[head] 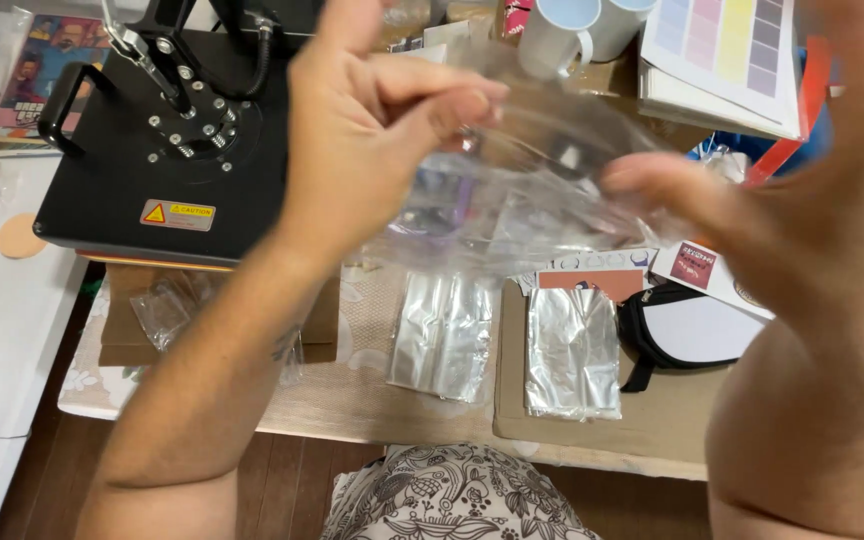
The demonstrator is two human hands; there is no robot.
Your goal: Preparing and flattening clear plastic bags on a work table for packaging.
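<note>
I count two foil-like packet stacks (505,343) lower centre, two white mugs (580,30) top centre, one black heat press (167,150) upper left. Left hand (362,130), thumb and fingers pinched on clear plastic bag (522,190), held mid-frame. Right hand (802,200) blurred, fingertips on bag's right edge; grip unclear. Colour chart sheet (722,50) upper right.
</note>
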